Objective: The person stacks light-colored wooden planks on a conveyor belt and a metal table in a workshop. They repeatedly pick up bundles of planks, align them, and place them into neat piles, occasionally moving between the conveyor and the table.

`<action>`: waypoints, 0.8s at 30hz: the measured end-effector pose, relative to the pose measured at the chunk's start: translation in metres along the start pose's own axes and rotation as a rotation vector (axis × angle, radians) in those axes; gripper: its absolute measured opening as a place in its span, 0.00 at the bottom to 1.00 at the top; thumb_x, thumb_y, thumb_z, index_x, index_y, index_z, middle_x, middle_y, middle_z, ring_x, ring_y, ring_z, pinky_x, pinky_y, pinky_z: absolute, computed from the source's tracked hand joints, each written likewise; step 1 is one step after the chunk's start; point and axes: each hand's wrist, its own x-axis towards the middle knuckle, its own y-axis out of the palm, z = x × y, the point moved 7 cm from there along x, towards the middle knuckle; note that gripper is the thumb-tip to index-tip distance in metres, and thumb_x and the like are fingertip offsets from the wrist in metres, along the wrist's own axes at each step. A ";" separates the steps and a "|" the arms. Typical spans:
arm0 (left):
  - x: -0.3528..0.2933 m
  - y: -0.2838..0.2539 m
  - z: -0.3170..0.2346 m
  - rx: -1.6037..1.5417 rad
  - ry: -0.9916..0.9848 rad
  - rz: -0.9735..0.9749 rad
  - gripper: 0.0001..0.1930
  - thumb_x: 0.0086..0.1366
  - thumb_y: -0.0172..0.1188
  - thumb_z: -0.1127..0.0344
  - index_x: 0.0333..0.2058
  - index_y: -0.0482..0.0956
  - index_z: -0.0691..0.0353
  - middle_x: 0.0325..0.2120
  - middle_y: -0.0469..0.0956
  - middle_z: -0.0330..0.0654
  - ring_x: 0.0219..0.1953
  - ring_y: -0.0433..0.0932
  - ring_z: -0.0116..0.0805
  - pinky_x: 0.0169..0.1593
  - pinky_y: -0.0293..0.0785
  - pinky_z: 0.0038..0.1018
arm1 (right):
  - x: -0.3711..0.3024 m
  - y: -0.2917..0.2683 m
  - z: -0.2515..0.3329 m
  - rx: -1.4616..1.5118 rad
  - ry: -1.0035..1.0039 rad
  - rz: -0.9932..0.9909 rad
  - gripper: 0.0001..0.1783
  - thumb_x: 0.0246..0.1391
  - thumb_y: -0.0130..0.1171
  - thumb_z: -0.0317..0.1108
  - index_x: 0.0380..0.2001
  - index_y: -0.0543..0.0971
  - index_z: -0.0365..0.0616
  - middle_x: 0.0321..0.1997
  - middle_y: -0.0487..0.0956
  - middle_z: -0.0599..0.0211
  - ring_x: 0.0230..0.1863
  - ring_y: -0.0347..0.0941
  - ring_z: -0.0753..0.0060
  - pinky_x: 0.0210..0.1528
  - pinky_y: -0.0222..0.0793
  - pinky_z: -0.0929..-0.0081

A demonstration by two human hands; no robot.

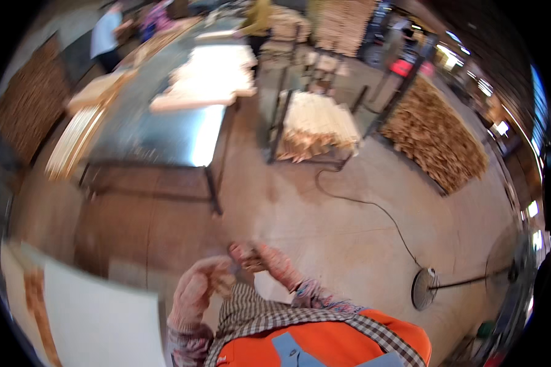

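Observation:
My two hands, in pale pinkish work gloves, are raised close together in front of my checked apron (pixel 245 309). My left hand (pixel 196 290) has its fingers curled inward, near the fingertips of the other hand. My right hand (pixel 269 262) comes across from the right with bent, closed fingers. Blur hides what, if anything, either hand holds. Just below the right hand shows a small white patch (pixel 269 286) whose kind I cannot make out.
A metal-topped table (pixel 147 137) bears pale wood strips (pixel 208 70). A rack holds more strips (pixel 318 122); a large wood stack (pixel 438 128) stands right. A cord (pixel 373 203) runs to a standing fan (pixel 423 287). A white panel (pixel 104 318) lies at near left. Several people work beyond.

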 end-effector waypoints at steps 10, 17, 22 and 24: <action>0.300 -0.068 -0.004 -0.188 -0.279 -0.141 0.24 0.72 0.59 0.53 0.58 0.72 0.62 0.36 0.77 0.38 0.30 0.74 0.26 0.31 0.72 0.24 | 0.235 -0.161 0.152 -0.384 -0.200 -0.244 0.23 0.73 0.52 0.46 0.63 0.76 0.46 0.50 0.84 0.66 0.52 0.81 0.69 0.51 0.78 0.70; 0.430 -0.093 -0.031 -0.276 -0.234 0.023 0.28 0.74 0.57 0.51 0.63 0.67 0.65 0.47 0.75 0.46 0.43 0.77 0.35 0.44 0.78 0.32 | 0.368 -0.269 0.255 0.064 -0.228 -0.302 0.42 0.66 0.44 0.71 0.73 0.63 0.58 0.68 0.71 0.61 0.62 0.71 0.50 0.56 0.71 0.45; 0.473 -0.171 -0.013 -0.203 -0.202 -0.371 0.37 0.72 0.60 0.49 0.68 0.59 0.68 0.54 0.72 0.52 0.52 0.77 0.48 0.51 0.80 0.39 | 0.455 -0.254 0.367 0.160 -0.106 -0.604 0.60 0.54 0.52 0.79 0.73 0.58 0.41 0.74 0.61 0.52 0.68 0.62 0.35 0.59 0.66 0.33; 0.494 -0.198 -0.007 -0.280 -0.161 -0.473 0.38 0.72 0.61 0.48 0.69 0.57 0.68 0.55 0.71 0.53 0.52 0.76 0.50 0.51 0.80 0.42 | 0.498 -0.260 0.407 0.088 -0.079 -0.644 0.58 0.55 0.49 0.80 0.76 0.54 0.51 0.75 0.60 0.58 0.66 0.66 0.42 0.58 0.67 0.32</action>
